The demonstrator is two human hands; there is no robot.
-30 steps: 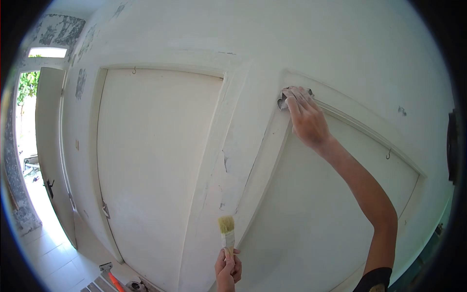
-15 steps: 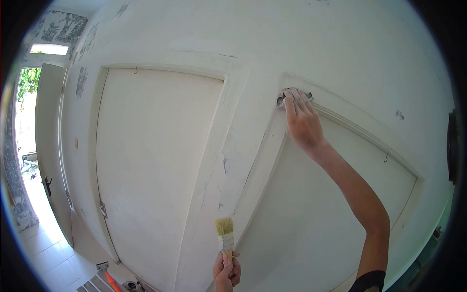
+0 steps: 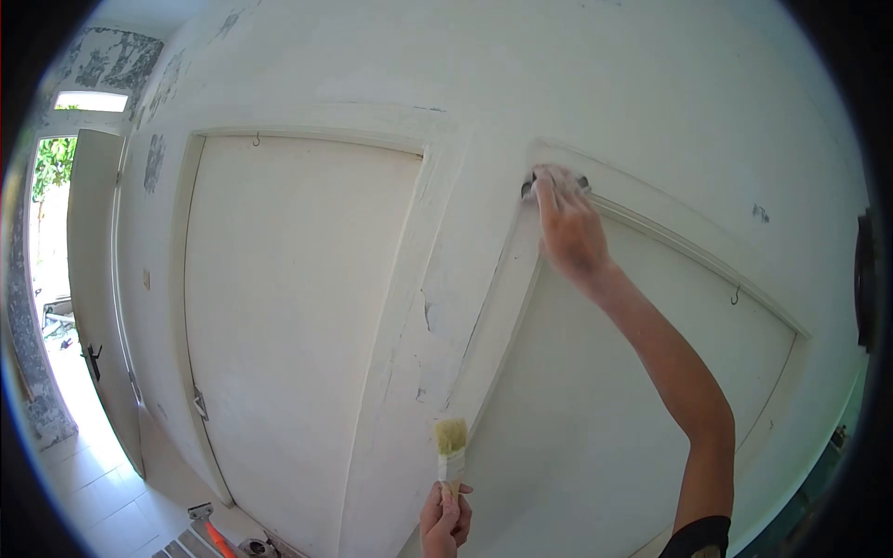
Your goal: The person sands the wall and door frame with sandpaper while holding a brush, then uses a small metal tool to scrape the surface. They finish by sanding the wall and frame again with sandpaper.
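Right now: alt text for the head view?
A person's right hand covers a dark, mostly hidden item at the upper left corner of a white door frame; the left hand holds a paintbrush, bristles up. Another closed white door stands to the left.

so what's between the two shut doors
The head view shows pale door frames and a strip of wall with dark cracks; low down, the brush shows in front.

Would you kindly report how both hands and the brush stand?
Right hand holding something dark at right-hand door frame's upper-left corner. Left hand gripping brush, bristles up. Nothing visibly in the way.
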